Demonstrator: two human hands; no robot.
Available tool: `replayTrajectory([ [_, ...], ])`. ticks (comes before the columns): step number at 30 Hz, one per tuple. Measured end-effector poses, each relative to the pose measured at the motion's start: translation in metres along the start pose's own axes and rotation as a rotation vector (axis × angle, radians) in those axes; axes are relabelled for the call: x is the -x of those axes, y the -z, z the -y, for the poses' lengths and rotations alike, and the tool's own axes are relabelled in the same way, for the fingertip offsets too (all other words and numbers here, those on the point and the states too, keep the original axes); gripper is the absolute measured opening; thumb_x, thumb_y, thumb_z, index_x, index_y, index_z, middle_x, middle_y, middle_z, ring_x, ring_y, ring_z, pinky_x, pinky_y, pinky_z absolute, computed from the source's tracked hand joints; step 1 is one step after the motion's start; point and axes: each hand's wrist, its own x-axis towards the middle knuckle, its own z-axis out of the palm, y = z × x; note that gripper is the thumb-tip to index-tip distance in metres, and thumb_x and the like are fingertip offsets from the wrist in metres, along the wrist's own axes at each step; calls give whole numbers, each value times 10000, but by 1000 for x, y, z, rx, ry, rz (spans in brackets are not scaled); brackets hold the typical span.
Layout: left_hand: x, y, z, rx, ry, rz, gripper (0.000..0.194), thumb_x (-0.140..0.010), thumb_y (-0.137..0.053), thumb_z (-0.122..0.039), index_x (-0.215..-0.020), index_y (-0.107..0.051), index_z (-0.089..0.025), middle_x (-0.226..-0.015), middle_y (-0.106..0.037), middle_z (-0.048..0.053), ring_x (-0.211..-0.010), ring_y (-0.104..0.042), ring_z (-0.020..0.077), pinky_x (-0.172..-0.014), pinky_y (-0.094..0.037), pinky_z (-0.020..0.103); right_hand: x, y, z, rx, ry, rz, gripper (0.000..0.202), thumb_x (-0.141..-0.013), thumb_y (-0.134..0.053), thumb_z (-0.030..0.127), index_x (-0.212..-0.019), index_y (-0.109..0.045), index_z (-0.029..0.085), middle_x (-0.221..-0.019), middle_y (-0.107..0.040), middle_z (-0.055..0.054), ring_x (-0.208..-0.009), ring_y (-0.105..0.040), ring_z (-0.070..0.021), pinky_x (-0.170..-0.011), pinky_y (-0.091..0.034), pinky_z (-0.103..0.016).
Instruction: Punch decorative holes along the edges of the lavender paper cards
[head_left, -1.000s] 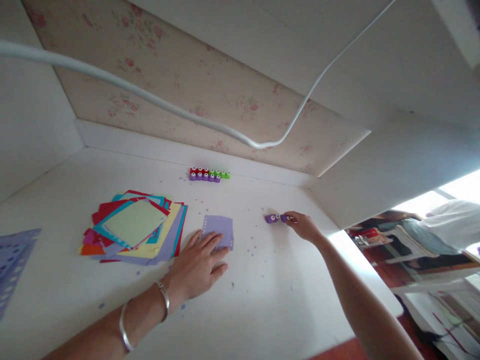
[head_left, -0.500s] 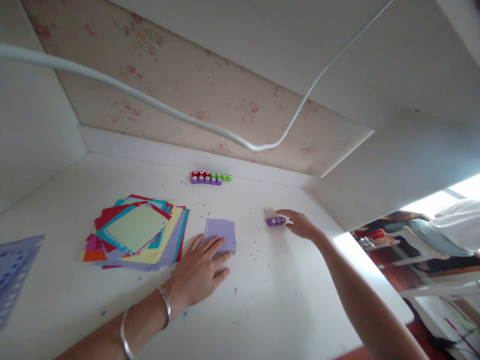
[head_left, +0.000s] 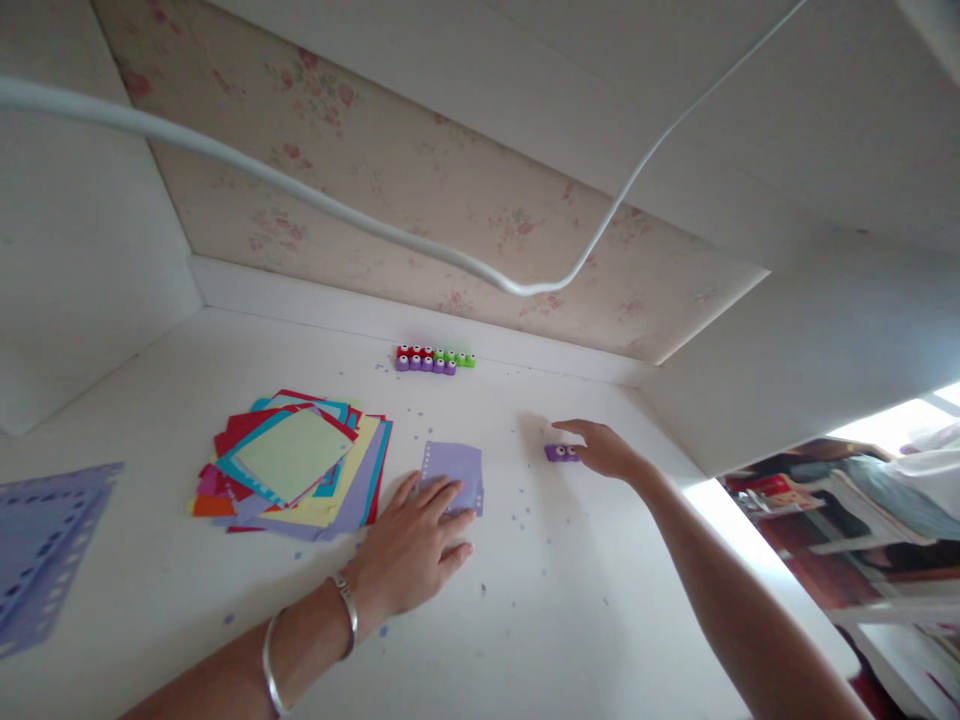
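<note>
My left hand [head_left: 411, 545], with two silver bangles on its wrist, lies flat with fingers spread, its fingertips on a small purple paper sheet [head_left: 456, 470] punched along its edge. My right hand [head_left: 604, 450] reaches to the right side of the table, index finger stretched out. Beneath and beside its fingers stands a short row of small purple craft punches [head_left: 560, 453] with white and black round tops; the hand partly hides the row. Farther back is a double row of like punches: red ones [head_left: 415, 351], green ones [head_left: 456, 358] and purple ones [head_left: 426, 365].
A pile of coloured paper sheets [head_left: 292, 455] lies left of my left hand. Larger punched purple sheets [head_left: 56, 540] are at the far left. Tiny purple paper bits are scattered over the white table [head_left: 555, 620]. A white cable [head_left: 420, 252] hangs across in front of the flowered wall.
The view has shifted slightly, moving the table rightward in the picture. My right hand's fingers have spread and now cover more of the purple punch row. My left hand stays on the paper.
</note>
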Motion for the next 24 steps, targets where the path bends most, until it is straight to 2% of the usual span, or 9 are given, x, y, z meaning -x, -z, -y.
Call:
replayTrajectory([
  [2, 0, 2, -1, -7, 2, -2, 399, -941, -417, -479, -1286, -537, -318, -1412, -464, 62, -1301, -393, 266, -1106, -148, 530, -16, 2, 18, -26, 21, -60, 505, -759, -480, 44, -1205, -639, 217, -1238, -640, -75, -1150, -588, -255, -990, -444, -405],
  [4, 0, 3, -2, -11, 7, -4, 394, -943, -419, -472, -1283, -539, -314, -1409, -466, 63, -1303, -389, 262, -1107, -150, 528, -38, -1, 43, -44, 71, -73, 426, -817, -471, 102, -1176, -653, 242, -1186, -672, -47, -1083, -628, -218, -969, -465, -358],
  [7, 1, 4, -2, -1, 10, -11, 394, -949, -399, -486, -1273, -547, -317, -1403, -471, 53, -1303, -388, 249, -1112, -155, 514, -81, -9, 83, -62, 140, -107, 423, -874, -435, 151, -1259, -591, 229, -1242, -637, -49, -1067, -629, -187, -969, -464, -325],
  [10, 1, 4, -1, 12, 16, -20, 408, -948, -385, -511, -1266, -556, -321, -1402, -476, 40, -1299, -392, 246, -1119, -156, 502, -124, -17, 117, -59, 193, -142, 526, -869, -430, 112, -1391, -450, 173, -1428, -466, -86, -1286, -454, -195, -1079, -353, -333],
  [12, 1, 4, 0, 15, 21, -17, 415, -947, -386, -515, -1269, -558, -318, -1408, -471, 40, -1300, -391, 249, -1121, -158, 499, -147, -20, 132, -49, 220, -132, 603, -846, -432, 59, -1438, -374, 159, -1494, -369, -90, -1352, -362, -186, -1100, -317, -310],
  [14, 0, 4, 0, 18, 28, -12, 420, -947, -385, -516, -1273, -558, -315, -1415, -466, 44, -1302, -387, 250, -1121, -161, 501, -164, -22, 140, -34, 234, -107, 626, -820, -446, 21, -1428, -392, 160, -1488, -379, -87, -1348, -367, -184, -1095, -314, -286],
  [17, 0, 4, 1, 25, 35, -4, 427, -946, -382, -516, -1283, -550, -314, -1420, -459, 51, -1306, -381, 257, -1118, -166, 513, -174, -24, 143, -9, 217, -82, 546, -816, -465, 18, -1341, -502, 163, -1399, -486, -107, -1264, -468, -211, -1060, -348, -299],
  [20, 0, 2, 1, 30, 28, -5, 405, -944, -398, -502, -1279, -550, -332, -1424, -448, 55, -1310, -375, 263, -1112, -172, 527, -172, -22, 141, 9, 199, -71, 378, -855, -476, 72, -1199, -604, 162, -1275, -567, -132, -1154, -548, -239, -998, -393, -333],
  [24, 1, 0, 2, 34, 17, -26, 364, -946, -409, -480, -1244, -574, -353, -1427, -434, 61, -1322, -359, 272, -1103, -169, 547, -156, -14, 134, 0, 225, -32, 186, -879, -535, 172, -1013, -665, 169, -1143, -630, -115, -1058, -594, -226, -935, -421, -308],
])
